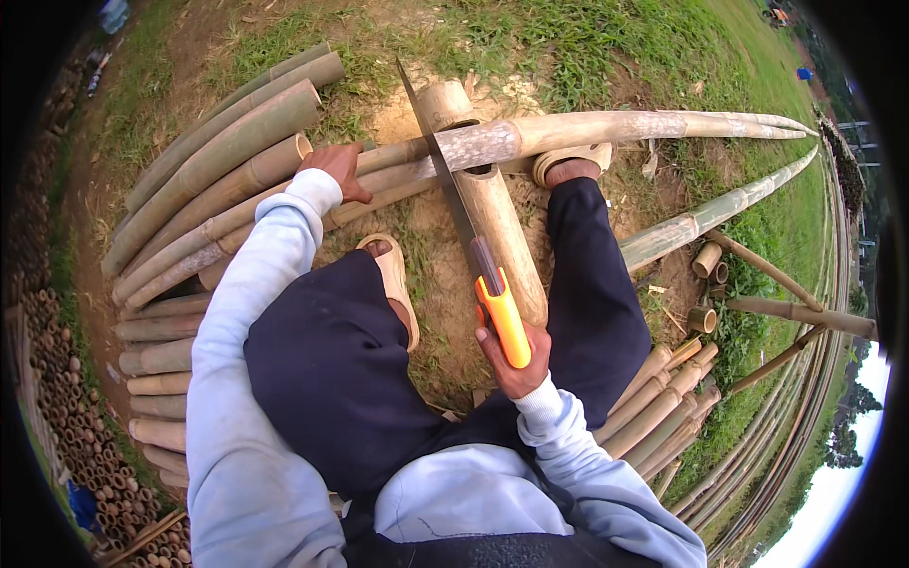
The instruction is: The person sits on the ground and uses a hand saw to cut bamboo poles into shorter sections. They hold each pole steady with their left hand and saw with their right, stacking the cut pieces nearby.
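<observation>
A hand saw (506, 312) with an orange handle is gripped in my right hand (521, 360). Its long blade points away from me and crosses a long bamboo pole (473, 144), meeting it left of a pale, blotchy stretch. My left hand (336, 172) is closed around the bamboo to the left of the blade. Under the pole, a thick bamboo log (507, 246) with a notch lies on the ground as a rest. How deep the blade sits in the pole, I cannot tell. My sandalled feet stand on either side of the log.
Cut bamboo lengths (237, 137) lie stacked at the left, with more (166, 383) below them. Another pile (663, 398) is near my right leg. A greenish pole (710, 218) and a frame of poles (805, 317) stretch off right. Pale sawdust (402, 118) covers soil beyond the blade.
</observation>
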